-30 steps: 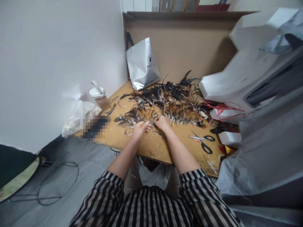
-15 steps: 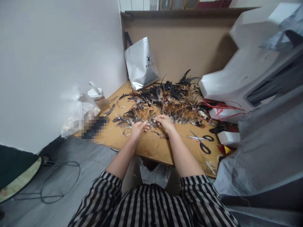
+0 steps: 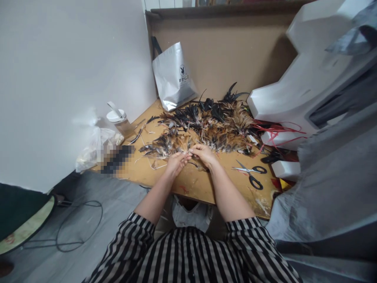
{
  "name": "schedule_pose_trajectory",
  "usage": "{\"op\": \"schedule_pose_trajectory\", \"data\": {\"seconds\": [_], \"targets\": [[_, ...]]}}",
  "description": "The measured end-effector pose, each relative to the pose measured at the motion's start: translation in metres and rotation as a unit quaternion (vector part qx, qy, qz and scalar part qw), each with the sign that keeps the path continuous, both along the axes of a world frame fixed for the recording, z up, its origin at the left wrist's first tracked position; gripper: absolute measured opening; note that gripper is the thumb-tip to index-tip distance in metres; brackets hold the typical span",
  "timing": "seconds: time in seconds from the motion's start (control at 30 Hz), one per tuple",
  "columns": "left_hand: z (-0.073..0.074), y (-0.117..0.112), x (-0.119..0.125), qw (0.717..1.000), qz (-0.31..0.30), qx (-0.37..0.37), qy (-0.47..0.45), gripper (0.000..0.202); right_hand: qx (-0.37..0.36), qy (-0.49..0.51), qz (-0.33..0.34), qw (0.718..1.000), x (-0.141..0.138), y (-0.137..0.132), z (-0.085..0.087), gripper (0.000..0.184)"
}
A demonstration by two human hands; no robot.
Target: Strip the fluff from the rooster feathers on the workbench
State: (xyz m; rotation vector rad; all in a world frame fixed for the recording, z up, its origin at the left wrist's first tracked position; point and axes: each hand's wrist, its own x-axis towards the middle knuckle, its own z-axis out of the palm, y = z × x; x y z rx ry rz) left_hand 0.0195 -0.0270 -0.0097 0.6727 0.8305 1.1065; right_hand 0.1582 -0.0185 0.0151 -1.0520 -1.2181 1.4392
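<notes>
My left hand [image 3: 177,162] and my right hand [image 3: 204,154] meet over the near edge of a row of brown and tan feathers [image 3: 173,142]. Both are closed in a pinch, fingertips almost touching, at the pale quill ends of small feathers; the exact piece between them is too small to make out clearly. Behind this row lies a second, darker band of black and brown feathers [image 3: 206,112]. To the right of my right hand, black-handled scissors [image 3: 250,171] lie with blades and handles spread apart.
A silver bag [image 3: 173,76] stands at the back of the wooden table [image 3: 194,186]. On the left are a lidded plastic jar [image 3: 119,122] and a clear plastic bag [image 3: 98,147]. Red strings [image 3: 278,131] and a large white foam piece [image 3: 282,94] border the right side.
My left hand has moved right and my fingertips have come together, where before there was a small gap. My right hand stays nearly in place. The camera view has shifted slightly.
</notes>
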Motion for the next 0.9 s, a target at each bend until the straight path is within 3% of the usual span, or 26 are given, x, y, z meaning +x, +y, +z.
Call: {"op": "schedule_pose_trajectory", "data": {"seconds": [0.23, 0.53, 0.9], "targets": [[0.001, -0.004, -0.005, 1.0, 0.001, -0.001, -0.005, 0.012, 0.025, -0.076, -0.01, 0.997, -0.004, -0.004, 0.003, 0.02], [0.001, -0.007, -0.004, 0.999, -0.009, 0.024, 0.039, 0.016, 0.021, -0.043, -0.015, 0.999, -0.005, 0.002, -0.008, 0.023], [-0.002, -0.005, -0.007, 0.998, -0.021, 0.035, 0.037, 0.016, 0.032, -0.018, -0.008, 0.999, -0.008, -0.001, -0.005, 0.017]]}}
